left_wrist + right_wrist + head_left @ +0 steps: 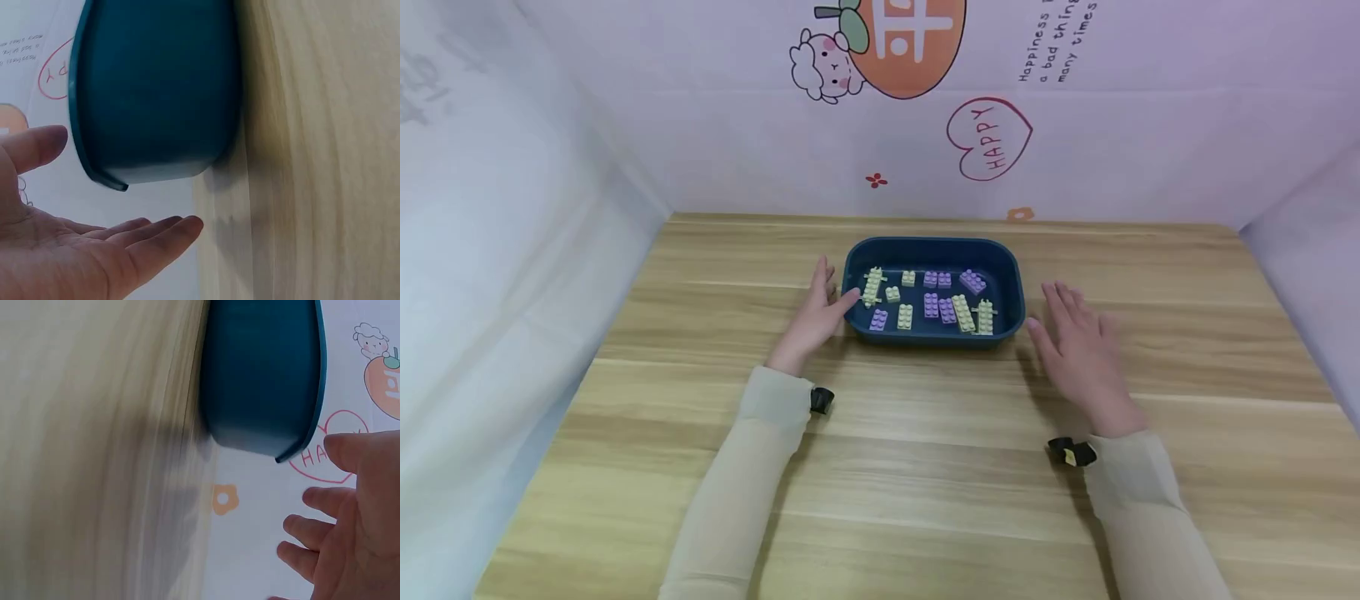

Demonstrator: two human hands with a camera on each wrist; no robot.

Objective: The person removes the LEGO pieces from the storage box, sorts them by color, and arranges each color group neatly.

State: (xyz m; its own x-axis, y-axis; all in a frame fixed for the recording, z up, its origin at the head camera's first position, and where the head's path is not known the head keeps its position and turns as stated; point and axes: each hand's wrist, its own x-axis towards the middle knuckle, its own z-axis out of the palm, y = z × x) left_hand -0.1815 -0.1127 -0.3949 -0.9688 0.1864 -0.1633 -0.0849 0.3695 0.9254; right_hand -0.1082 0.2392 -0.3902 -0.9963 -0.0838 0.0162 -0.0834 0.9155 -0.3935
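A dark blue tray (925, 337) with rounded corners stands on the table, holding several purple bricks (931, 305) and cream bricks (962, 312). At its left end is my left hand (812, 321), fingers extended and thumb right by the rim. In the left wrist view the fingers (162, 240) are straight and the palm holds nothing. My right hand (1082, 358) hovers off the tray's right end with fingers spread. The right wrist view shows that thumb (347, 452) close to the tray wall (262, 375), with nothing in the palm.
The wood-grain table (865, 492) reaches back to a white printed cloth (737, 150) hanging behind it. More white cloth (535, 208) hangs along the left side. Each sleeve cuff has a small black wrist device (822, 400) on its inner side.
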